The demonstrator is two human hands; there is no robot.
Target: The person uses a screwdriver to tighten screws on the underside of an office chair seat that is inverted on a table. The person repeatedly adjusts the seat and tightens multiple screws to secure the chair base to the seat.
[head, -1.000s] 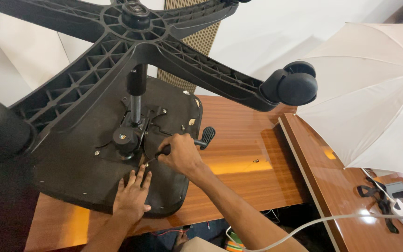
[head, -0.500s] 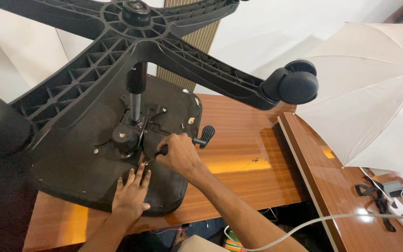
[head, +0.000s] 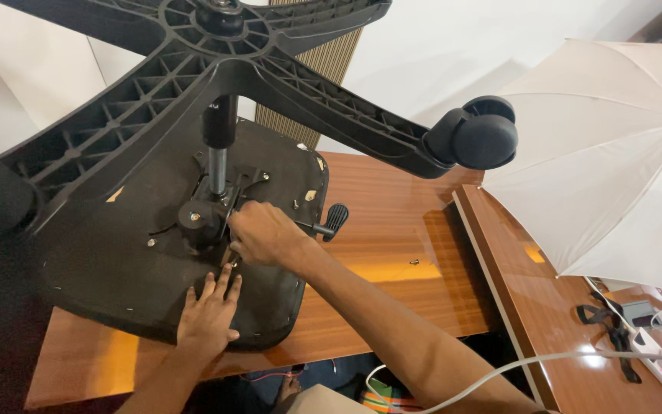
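An office chair lies upside down on a wooden table (head: 392, 276). Its black seat underside (head: 116, 261) faces up, with the metal tilt mechanism (head: 216, 207) and gas cylinder (head: 218, 146) rising to the black star base (head: 224, 46). My left hand (head: 208, 314) rests flat on the seat underside near its front edge, fingers spread. My right hand (head: 262, 234) is closed at the mechanism, by the lever rod that ends in a black ribbed handle (head: 336, 218). What its fingers grip is hidden.
A black caster wheel (head: 476, 134) sticks out at the right on a base arm. A white photo umbrella (head: 607, 153) fills the right side. A second wooden surface (head: 568, 330) holds a power strip, cables and black straps. A white cable (head: 515, 368) crosses the foreground.
My right hand has shifted slightly left along the lever toward the mechanism. My left hand stays flat on the seat underside.
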